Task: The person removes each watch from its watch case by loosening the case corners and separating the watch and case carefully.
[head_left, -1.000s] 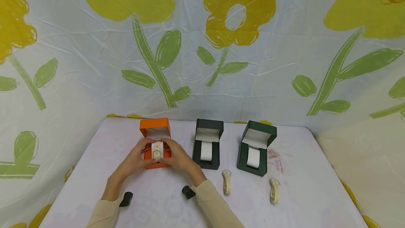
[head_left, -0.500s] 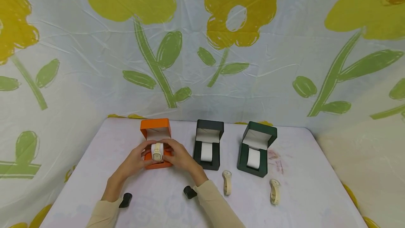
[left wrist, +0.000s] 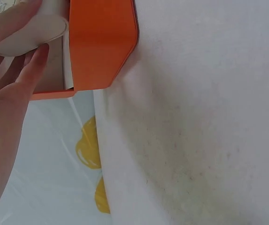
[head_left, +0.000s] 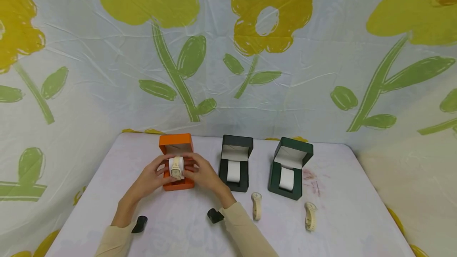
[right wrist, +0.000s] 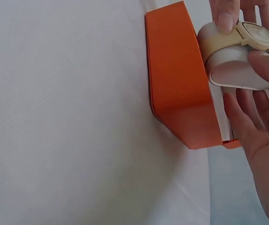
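Over the open orange watch box point(head_left: 175, 139), both hands hold a white watch cushion point(right wrist: 233, 70) with a cream-strapped wristwatch point(head_left: 176, 172) wrapped around it. My left hand point(head_left: 149, 178) grips the cushion's left end, thumb on the near side and fingers behind. At the other end, my right hand point(head_left: 204, 173) grips it the same way. The right wrist view shows the watch face point(right wrist: 260, 33) turned away from the box lid, and the cushion's bare end sits above the box base. Fingers hide part of the box interior.
To the right stand an open black watch box point(head_left: 237, 141) and an open dark green one point(head_left: 295, 144), each with a white cushion. Two cream wristwatches, one point(head_left: 256, 206) nearer and another point(head_left: 310, 216) farther right, lie on the white tabletop point(head_left: 342, 193).
The cushion and its watch have shifted slightly up and to the left in the head view, with both hands still gripping them. The boxes and the loose watches stay put.
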Available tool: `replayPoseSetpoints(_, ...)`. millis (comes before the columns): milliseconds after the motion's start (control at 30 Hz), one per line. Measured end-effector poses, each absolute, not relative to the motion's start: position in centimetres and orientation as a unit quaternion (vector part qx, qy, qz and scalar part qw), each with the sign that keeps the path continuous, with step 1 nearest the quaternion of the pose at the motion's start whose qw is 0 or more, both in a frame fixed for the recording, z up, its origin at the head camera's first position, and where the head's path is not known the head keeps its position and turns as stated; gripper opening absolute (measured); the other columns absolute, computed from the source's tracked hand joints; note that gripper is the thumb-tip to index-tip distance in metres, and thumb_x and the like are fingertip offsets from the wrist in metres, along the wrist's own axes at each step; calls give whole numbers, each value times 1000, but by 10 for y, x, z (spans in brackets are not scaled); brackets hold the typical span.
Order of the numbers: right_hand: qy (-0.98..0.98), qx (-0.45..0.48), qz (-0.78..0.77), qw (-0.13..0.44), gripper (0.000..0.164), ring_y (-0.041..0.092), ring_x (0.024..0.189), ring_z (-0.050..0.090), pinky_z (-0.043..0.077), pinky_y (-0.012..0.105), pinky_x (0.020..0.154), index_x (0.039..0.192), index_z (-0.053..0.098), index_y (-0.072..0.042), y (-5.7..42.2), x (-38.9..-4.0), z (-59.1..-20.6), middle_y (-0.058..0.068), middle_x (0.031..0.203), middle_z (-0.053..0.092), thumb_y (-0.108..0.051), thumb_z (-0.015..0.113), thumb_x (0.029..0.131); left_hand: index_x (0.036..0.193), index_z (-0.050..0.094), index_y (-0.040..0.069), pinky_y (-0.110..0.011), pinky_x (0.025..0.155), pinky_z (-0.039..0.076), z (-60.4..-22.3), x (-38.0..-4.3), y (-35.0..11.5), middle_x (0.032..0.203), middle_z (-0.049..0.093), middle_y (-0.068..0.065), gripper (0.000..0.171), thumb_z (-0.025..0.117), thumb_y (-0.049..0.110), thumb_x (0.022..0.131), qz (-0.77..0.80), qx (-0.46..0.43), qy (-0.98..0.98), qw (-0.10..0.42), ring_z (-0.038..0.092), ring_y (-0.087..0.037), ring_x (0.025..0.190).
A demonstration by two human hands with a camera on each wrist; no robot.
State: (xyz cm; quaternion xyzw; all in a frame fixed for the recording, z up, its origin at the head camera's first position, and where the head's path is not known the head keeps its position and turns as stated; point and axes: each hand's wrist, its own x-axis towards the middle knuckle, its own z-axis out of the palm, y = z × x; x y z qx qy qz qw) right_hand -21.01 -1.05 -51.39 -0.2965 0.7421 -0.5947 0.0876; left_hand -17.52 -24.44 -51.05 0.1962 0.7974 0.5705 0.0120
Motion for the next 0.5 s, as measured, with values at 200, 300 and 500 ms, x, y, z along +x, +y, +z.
replayPoseSetpoints(200, 697, -291, -645, 115, 56, 38, 124, 56, 53, 29, 101, 144, 53, -4, -8, -209, -511, 14, 141, 54, 8, 70, 93, 150, 47, 5, -32, 107, 46, -511, -172, -245, 148, 48, -17, 74, 83, 5, 85, 597, 181, 782, 13, 49, -29, 130)
replayPoseSetpoints(300, 684, -291, -657, 126, 54, 39, 122, 56, 53, 28, 100, 145, 52, -3, -7, -208, -509, 15, 140, 54, 8, 69, 94, 151, 47, 7, -25, 106, 46, -511, -169, -245, 149, 49, -15, 74, 83, 5, 86, 610, 178, 772, 10, 50, -20, 130)
replayPoseSetpoints(500, 689, -295, -649, 128, 53, 39, 123, 57, 54, 30, 99, 145, 53, -4, -3, -207, -507, 13, 141, 55, 3, 69, 96, 153, 46, 10, -28, 101, 51, -510, -161, -242, 152, 46, -14, 76, 82, 4, 87, 630, 177, 757, 11, 52, -19, 129)
